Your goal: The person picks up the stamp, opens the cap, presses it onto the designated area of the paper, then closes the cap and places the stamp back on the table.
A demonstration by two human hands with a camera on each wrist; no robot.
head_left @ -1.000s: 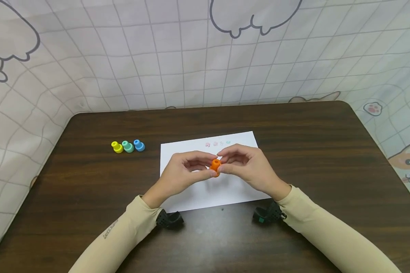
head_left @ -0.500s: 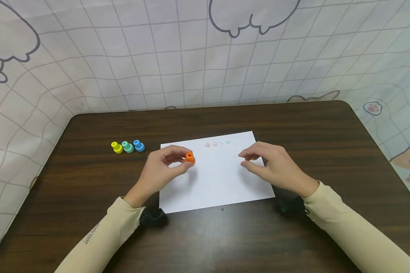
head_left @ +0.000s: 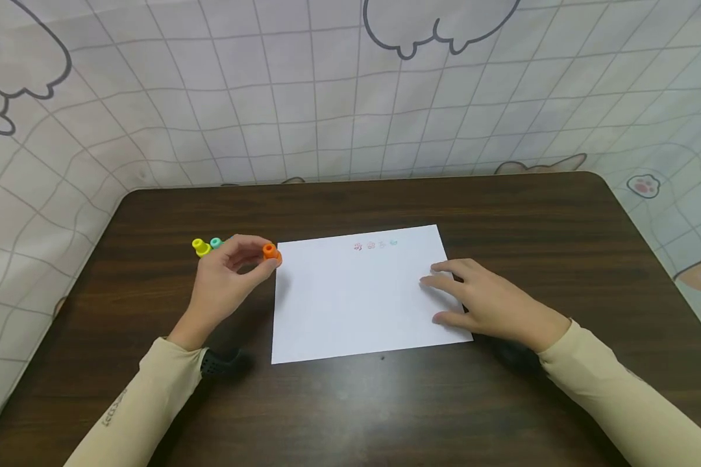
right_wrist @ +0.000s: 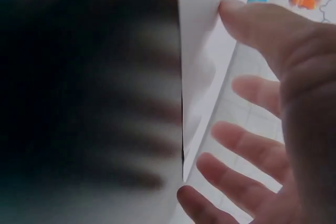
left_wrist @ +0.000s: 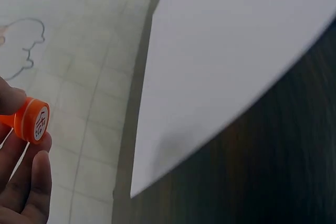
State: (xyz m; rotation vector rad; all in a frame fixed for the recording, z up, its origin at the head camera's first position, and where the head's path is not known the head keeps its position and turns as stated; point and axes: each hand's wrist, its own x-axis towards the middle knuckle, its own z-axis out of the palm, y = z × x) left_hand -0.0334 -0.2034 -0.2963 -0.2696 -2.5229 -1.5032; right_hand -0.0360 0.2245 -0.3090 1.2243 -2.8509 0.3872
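Note:
My left hand (head_left: 221, 282) pinches an orange stamp (head_left: 272, 253) between thumb and fingers, just off the left edge of a white sheet of paper (head_left: 356, 305). Its round printed face (left_wrist: 40, 123) shows in the left wrist view. Behind that hand are a yellow stamp (head_left: 200, 247) and a partly covered mint-green stamp (head_left: 216, 242); the blue one is hidden in the head view. Over the paper's right edge, my right hand (head_left: 485, 298) has its fingers spread and holds nothing. Whether it touches the sheet I cannot tell.
Small red, pink and green prints (head_left: 376, 245) run along the paper's top edge. A dark wood table (head_left: 356, 415) carries everything. Gridded white cloth (head_left: 327, 117) with cartoon outlines hangs behind and at the sides.
Both hands were together at the orange stamp over the paper. The right hand let go, moved right and spread its fingers. My left hand carried the stamp left, in front of the other stamps.

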